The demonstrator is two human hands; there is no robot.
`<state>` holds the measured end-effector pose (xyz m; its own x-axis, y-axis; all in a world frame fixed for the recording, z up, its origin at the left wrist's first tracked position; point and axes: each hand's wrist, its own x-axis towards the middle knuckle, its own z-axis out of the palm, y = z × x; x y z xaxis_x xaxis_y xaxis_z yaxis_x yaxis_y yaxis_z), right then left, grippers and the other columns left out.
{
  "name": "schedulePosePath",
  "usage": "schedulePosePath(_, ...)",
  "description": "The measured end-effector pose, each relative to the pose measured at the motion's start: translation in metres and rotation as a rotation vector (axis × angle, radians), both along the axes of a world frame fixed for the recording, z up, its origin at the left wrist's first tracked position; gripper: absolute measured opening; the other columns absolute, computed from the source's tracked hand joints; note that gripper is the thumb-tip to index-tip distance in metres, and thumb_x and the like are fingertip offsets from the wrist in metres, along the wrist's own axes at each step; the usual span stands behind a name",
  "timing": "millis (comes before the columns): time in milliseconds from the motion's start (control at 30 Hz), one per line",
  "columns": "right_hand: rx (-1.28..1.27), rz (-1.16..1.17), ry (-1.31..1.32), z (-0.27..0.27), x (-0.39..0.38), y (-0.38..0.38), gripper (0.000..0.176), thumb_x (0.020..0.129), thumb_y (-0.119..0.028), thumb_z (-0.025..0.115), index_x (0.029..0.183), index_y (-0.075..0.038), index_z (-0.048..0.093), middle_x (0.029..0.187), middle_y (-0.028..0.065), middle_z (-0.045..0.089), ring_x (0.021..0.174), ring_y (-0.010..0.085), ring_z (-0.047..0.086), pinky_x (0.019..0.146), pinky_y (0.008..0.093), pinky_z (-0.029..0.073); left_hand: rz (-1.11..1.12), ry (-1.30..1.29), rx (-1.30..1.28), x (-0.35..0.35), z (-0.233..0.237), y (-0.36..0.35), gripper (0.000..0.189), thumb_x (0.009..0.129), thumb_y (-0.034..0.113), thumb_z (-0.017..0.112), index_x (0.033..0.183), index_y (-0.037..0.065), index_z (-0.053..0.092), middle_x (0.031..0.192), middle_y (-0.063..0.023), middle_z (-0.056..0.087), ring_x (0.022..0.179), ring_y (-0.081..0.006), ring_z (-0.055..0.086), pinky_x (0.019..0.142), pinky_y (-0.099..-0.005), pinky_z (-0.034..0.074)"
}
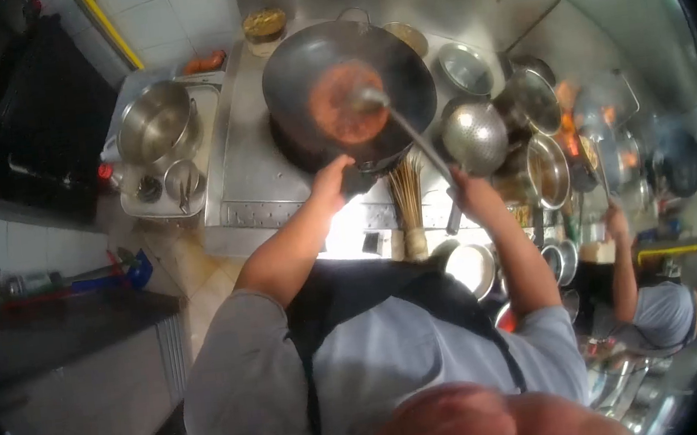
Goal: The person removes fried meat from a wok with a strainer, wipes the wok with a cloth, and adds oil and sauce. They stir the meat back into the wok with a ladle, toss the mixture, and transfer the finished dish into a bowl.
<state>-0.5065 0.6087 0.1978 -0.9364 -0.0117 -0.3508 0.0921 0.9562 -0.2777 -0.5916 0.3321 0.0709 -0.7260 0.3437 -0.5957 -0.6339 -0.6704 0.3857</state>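
Observation:
A large dark wok (284,70) sits on the steel stove, with reddish-brown food (342,119) in its bottom. My left hand (333,182) is closed at the wok's near side, where its handle is; the fingers are partly hidden. In my right hand (473,192) is the long handle of a ladle (417,137), gripped to the right of the wok. The ladle's bowl rests in or just over the food. A bamboo wok brush (409,202) stands between my two hands, near the stove's front edge.
Left of the stove, a tray (211,104) holds a steel pot (155,123) and small cups. A perforated strainer (475,136) and several metal bowls crowd the right. Further right, a co-worker (656,316) works by flames (568,125). A small bowl (265,25) stands behind.

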Motion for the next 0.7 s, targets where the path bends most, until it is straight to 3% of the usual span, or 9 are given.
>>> schedulePosePath(133, -0.077, -0.164, 0.234, -0.053, -0.026, -0.027, 0.054, 0.090, -0.024, 0.049, 0.142, -0.014, 0.037, 0.099, 0.0284, 0.064, 0.094, 0.0419, 0.062, 0.082, 0.0469, 0.048, 0.019, -0.097, 0.057, 0.002, 0.013, 0.001, 0.027, 0.085, 0.019, 0.065, 0.099, -0.002, 0.056, 0.091, -0.0141, 0.063, 0.081, -0.0284, 0.065, 0.071, -0.0432, 0.058)
schedulePosePath(233, -0.073, -0.164, 0.089, -0.075, -0.045, -0.035, 0.057, 0.092, -0.029, 0.054, 0.143, -0.015, 0.036, 0.104, 0.0256, 0.064, 0.097, 0.0405, 0.063, 0.087, 0.0446, 0.049, 0.005, -0.108, 0.156, 0.003, 0.005, 0.003, 0.032, 0.086, 0.024, 0.067, 0.102, -0.001, 0.055, 0.094, -0.0134, 0.062, 0.084, -0.0272, 0.065, 0.073, -0.0418, 0.058)
schedulePosePath(333, -0.090, -0.137, -0.010, -0.002, -0.034, -0.049, 0.058, 0.093, -0.029, 0.052, 0.146, -0.016, 0.031, 0.105, 0.0258, 0.064, 0.096, 0.0399, 0.063, 0.087, 0.0454, 0.048, 0.011, -0.080, 0.172, -0.005, -0.019, 0.005, 0.031, 0.086, 0.023, 0.068, 0.103, -0.001, 0.057, 0.094, -0.0131, 0.063, 0.083, -0.0264, 0.065, 0.076, -0.0387, 0.057)
schedulePosePath(400, -0.067, -0.158, -0.045, -0.008, -0.019, -0.040, 0.059, 0.094, -0.030, 0.052, 0.147, -0.019, 0.030, 0.101, 0.0254, 0.064, 0.090, 0.0390, 0.064, 0.081, 0.0465, 0.049, 0.005, -0.068, 0.151, -0.004, -0.021, 0.005, 0.030, 0.085, 0.022, 0.069, 0.103, -0.001, 0.058, 0.094, -0.0133, 0.064, 0.083, -0.0263, 0.065, 0.076, -0.0377, 0.056)
schedulePosePath(467, 0.048, 0.010, -0.096, -0.004, -0.005, -0.029, 0.057, 0.092, -0.028, 0.050, 0.145, -0.018, 0.033, 0.089, 0.0266, 0.064, 0.084, 0.0416, 0.063, 0.076, 0.0482, 0.048, -0.005, -0.061, 0.127, -0.003, -0.019, 0.004, 0.030, 0.084, 0.020, 0.069, 0.103, -0.001, 0.059, 0.094, -0.0134, 0.064, 0.084, -0.0261, 0.065, 0.077, -0.0366, 0.056)
schedulePosePath(633, -0.042, -0.078, -0.010, 0.017, 0.023, -0.026, 0.057, 0.090, -0.024, 0.052, 0.144, -0.018, 0.034, 0.083, 0.0258, 0.063, 0.080, 0.0432, 0.062, 0.073, 0.0498, 0.048, -0.031, -0.045, 0.139, -0.007, -0.024, 0.002, 0.031, 0.084, 0.016, 0.069, 0.107, -0.003, 0.059, 0.099, -0.0152, 0.065, 0.086, -0.0256, 0.066, 0.077, -0.0366, 0.056)
schedulePosePath(700, 0.025, -0.009, -0.051, 0.005, 0.029, -0.010, 0.058, 0.092, -0.029, 0.056, 0.145, -0.022, 0.034, 0.085, 0.0211, 0.066, 0.076, 0.0350, 0.065, 0.071, 0.0459, 0.051, -0.059, -0.024, 0.103, -0.008, -0.027, 0.002, 0.038, 0.083, 0.021, 0.069, 0.112, 0.001, 0.056, 0.103, -0.0150, 0.064, 0.090, -0.0281, 0.065, 0.078, -0.0408, 0.055)
